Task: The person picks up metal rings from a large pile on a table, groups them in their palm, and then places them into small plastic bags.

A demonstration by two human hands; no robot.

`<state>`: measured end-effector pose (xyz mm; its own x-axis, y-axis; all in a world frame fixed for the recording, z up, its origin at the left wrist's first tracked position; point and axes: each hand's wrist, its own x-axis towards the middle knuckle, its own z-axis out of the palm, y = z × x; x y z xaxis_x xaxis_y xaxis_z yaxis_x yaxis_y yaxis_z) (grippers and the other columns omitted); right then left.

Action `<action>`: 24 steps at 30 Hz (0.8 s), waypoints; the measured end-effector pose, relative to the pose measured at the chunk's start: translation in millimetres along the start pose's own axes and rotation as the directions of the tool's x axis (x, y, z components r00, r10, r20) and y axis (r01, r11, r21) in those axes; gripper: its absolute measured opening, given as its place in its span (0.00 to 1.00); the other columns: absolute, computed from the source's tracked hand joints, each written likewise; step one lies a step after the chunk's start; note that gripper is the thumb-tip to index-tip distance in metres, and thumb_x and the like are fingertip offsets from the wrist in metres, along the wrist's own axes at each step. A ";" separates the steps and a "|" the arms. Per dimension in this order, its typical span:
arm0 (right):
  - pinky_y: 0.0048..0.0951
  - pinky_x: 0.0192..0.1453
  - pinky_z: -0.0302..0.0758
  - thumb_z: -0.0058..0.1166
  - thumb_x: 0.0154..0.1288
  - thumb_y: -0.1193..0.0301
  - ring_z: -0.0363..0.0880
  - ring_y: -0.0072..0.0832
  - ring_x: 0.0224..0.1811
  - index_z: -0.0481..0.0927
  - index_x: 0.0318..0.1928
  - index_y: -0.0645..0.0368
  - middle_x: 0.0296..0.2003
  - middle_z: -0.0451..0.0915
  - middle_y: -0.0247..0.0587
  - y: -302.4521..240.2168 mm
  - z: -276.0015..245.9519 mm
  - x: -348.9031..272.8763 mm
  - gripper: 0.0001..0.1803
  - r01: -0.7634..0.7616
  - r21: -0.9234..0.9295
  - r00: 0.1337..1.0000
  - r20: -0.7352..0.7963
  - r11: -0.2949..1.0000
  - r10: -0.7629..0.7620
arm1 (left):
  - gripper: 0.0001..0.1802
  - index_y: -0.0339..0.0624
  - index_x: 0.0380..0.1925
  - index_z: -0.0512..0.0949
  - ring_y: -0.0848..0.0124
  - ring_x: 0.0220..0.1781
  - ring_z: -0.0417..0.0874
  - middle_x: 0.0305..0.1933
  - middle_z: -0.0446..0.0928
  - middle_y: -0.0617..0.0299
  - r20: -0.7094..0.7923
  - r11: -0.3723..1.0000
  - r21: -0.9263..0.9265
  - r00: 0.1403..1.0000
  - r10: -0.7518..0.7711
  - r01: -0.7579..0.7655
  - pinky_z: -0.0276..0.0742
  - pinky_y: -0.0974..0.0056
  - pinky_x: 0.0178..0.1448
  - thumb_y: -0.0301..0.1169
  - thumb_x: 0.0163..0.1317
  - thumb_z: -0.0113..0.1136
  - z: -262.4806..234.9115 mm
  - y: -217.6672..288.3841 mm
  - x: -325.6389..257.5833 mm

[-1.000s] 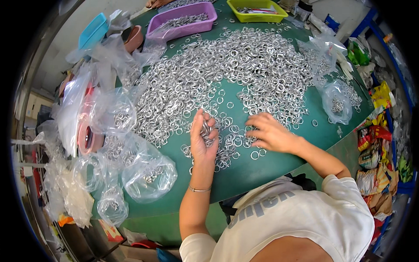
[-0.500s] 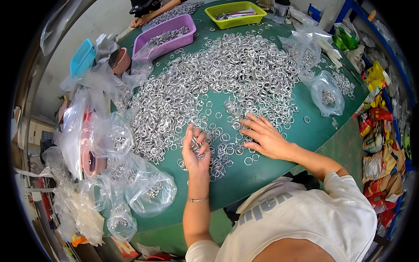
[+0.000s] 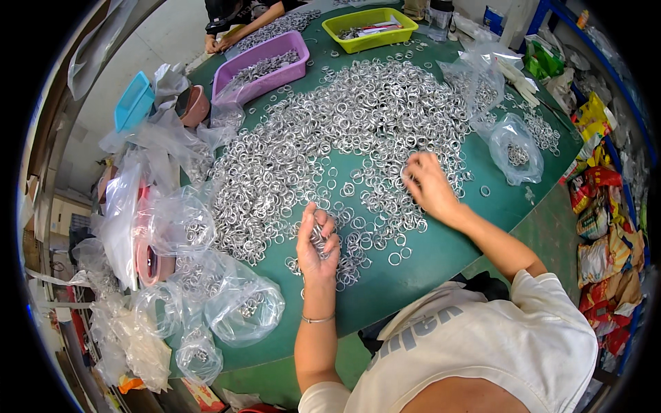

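A wide heap of silvery metal rings (image 3: 385,103) covers much of the green table (image 3: 441,265). In my left hand (image 3: 318,251), the curled fingers wrap around several of these rings, palm turned up. A loose cluster of rings (image 3: 352,241) lies just to the right of that hand. Over the right part of the heap is my right hand (image 3: 432,187), its fingers bent together and slightly blurred. What sits at those fingertips is hard to make out against the rings behind them.
A purple basin (image 3: 231,91) and a yellow-green basin (image 3: 351,47) holding metal parts stand at the back. Clear plastic bags with rings (image 3: 244,310) lie at left; another bag (image 3: 515,151) is at right. Across the table show a person's hands (image 3: 219,45). Colourful packages (image 3: 595,268) line the right side.
My right hand has lifted from the loose rings, moved right and farther away, and its spread fingers have curled in. The left hand still holds its rings.
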<state>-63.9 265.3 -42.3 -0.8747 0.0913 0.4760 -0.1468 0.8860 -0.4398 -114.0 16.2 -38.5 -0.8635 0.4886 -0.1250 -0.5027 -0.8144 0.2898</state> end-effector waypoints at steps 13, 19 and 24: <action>0.40 0.61 0.60 0.54 0.56 0.67 0.62 0.43 0.59 0.74 0.46 0.59 0.55 0.66 0.47 -64.1 -17.2 -17.0 0.17 0.197 0.536 0.792 0.407 0.821 -0.456 | 0.13 0.37 0.46 0.68 0.78 0.26 0.62 0.30 0.62 0.62 -0.026 1.000 -0.028 1.000 0.000 -0.001 0.60 0.80 0.13 0.28 0.63 0.46 1.4 -1.0 -0.9; 0.48 0.63 0.54 0.52 0.57 0.61 0.54 0.50 0.63 0.73 0.48 0.60 0.55 0.64 0.50 -23.4 9.0 7.3 0.21 0.032 -0.035 0.985 0.168 0.999 -0.026 | 0.12 0.38 0.46 0.68 0.78 0.26 0.62 0.30 0.62 0.63 -0.028 1.000 -0.008 1.000 -0.001 0.001 0.60 0.80 0.13 0.28 0.62 0.47 2.2 -1.6 0.8; 0.51 0.64 0.52 0.52 0.58 0.57 0.46 0.55 0.66 0.72 0.48 0.61 0.57 0.60 0.53 -60.1 15.7 -13.2 0.24 0.125 -0.085 0.923 0.374 0.989 -0.085 | 0.13 0.39 0.46 0.67 0.78 0.26 0.63 0.30 0.64 0.63 -0.026 1.000 -0.007 1.000 0.006 -0.006 0.61 0.79 0.15 0.29 0.62 0.49 1.7 -0.2 0.4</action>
<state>-50.8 203.7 -34.2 -0.9682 -0.1608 0.1918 -0.2153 0.9259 -0.3106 -114.2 17.1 -37.0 -0.8671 0.4758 -0.1477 -0.4980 -0.8193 0.2842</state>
